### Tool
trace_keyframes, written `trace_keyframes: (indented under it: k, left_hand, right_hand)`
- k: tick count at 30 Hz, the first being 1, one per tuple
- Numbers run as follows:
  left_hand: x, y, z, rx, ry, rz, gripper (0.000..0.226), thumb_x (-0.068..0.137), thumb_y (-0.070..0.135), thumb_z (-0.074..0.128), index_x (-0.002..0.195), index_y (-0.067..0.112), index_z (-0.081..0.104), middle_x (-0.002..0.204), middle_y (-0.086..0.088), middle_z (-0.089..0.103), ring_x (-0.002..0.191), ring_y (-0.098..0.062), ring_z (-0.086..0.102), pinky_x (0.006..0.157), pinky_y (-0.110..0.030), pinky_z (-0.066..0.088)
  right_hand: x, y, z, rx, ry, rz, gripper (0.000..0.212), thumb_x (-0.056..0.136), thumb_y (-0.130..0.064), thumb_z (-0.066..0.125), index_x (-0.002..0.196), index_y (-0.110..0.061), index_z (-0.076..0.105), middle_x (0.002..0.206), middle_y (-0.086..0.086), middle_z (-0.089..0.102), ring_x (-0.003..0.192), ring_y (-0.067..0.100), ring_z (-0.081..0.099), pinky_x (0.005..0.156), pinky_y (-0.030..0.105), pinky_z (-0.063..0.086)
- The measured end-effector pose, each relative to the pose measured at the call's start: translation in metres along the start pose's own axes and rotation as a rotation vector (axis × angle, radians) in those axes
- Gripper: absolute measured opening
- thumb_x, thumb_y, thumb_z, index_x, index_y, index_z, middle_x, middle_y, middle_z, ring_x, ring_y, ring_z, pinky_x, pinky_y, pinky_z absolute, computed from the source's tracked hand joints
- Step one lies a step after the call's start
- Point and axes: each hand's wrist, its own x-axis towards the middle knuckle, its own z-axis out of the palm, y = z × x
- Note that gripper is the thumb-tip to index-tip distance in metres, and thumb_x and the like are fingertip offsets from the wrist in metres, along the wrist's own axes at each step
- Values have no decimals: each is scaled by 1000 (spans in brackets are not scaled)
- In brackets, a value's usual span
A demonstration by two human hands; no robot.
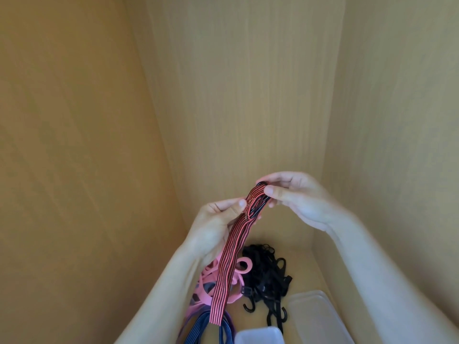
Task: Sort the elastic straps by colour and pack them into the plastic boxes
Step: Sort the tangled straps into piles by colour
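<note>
I hold a folded red strap with black stripes [229,259] up in front of me. My left hand [216,227] pinches it just below its top, thumb on the front. My right hand [295,197] pinches the top end, where a black hook shows between the fingers. The strap's folded length hangs down over the pile below. Under it lie pink straps [211,286], a heap of black straps with hooks [268,276] and blue striped straps [211,328]. A clear plastic box [320,316] stands at the lower right, and a second one [258,335] sits at the bottom edge.
Wooden panels [248,95] close in the space at the back, left and right, like the inside of a cupboard. The straps and boxes lie on its wooden floor [303,254].
</note>
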Motion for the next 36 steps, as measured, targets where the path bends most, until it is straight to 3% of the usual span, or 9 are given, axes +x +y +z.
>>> trace_keyframes:
  k: [6, 9, 11, 16, 21, 24, 28, 33, 36]
  left_hand:
    - [3, -10, 3, 60, 179, 53, 28, 83, 19, 74, 106, 5, 78, 104, -28, 72, 83, -33, 62, 75, -40, 51]
    - [5, -13, 9, 225, 233, 152, 15, 85, 20, 75, 98, 16, 82, 87, -14, 77, 64, -16, 64, 57, -25, 51]
    - [4, -14, 10, 260, 228, 177, 15, 88, 17, 74, 101, 16, 80, 90, -10, 78, 64, -11, 66, 56, -20, 50]
    - [-2, -10, 0, 153, -151, -73, 39, 101, 28, 54, 129, 3, 61, 117, -22, 71, 85, -22, 72, 75, -29, 59]
    - [-5, -12, -8, 150, -239, -84, 33, 103, 12, 50, 133, -1, 58, 128, -19, 67, 95, -27, 73, 84, -35, 61]
    - [-5, -12, -10, 218, -141, -51, 26, 101, 6, 53, 123, 1, 65, 118, -17, 72, 95, -30, 74, 78, -31, 60]
    - [-1, -16, -10, 245, 21, -21, 18, 95, 0, 61, 109, 2, 72, 105, -16, 76, 87, -28, 76, 69, -27, 60]
    - [0, -14, -13, 292, 64, -85, 14, 95, 4, 64, 105, -1, 73, 98, -18, 77, 83, -26, 75, 69, -25, 58]
    - [-2, -13, -15, 302, 73, -165, 16, 97, 5, 62, 106, -3, 73, 99, -18, 76, 87, -26, 76, 69, -26, 58]
  right_hand:
    - [5, 1, 6, -45, 43, 92, 25, 97, -4, 63, 120, -8, 67, 111, 14, 73, 96, 19, 72, 84, 32, 58]
    - [9, 4, 14, -85, 127, 159, 21, 93, -13, 71, 111, -2, 67, 104, 16, 73, 87, 21, 73, 81, 35, 61]
    - [10, 6, 15, -147, 182, 159, 18, 91, -15, 74, 103, -2, 70, 100, 17, 75, 82, 23, 72, 83, 37, 61]
    - [9, 1, 10, -129, 120, 175, 15, 90, -12, 74, 101, -1, 72, 97, 14, 76, 82, 24, 67, 85, 35, 58]
    - [9, 1, 9, -69, 108, 201, 19, 90, -7, 72, 104, 6, 70, 100, 18, 74, 87, 26, 66, 85, 37, 56]
    - [10, 2, 9, -42, 101, 200, 23, 90, -6, 71, 108, 8, 68, 105, 22, 73, 85, 22, 67, 78, 32, 57]
    - [14, 5, 13, -100, 111, 177, 22, 89, -8, 74, 108, 1, 70, 100, 13, 76, 87, 24, 70, 82, 34, 57]
    - [14, 6, 22, -340, 170, 49, 14, 86, -11, 78, 95, -20, 74, 91, -1, 77, 84, 20, 73, 82, 31, 59]
    - [11, 8, 31, -515, 186, -33, 19, 84, -15, 80, 95, -29, 73, 89, -12, 74, 83, 7, 69, 82, 28, 56]
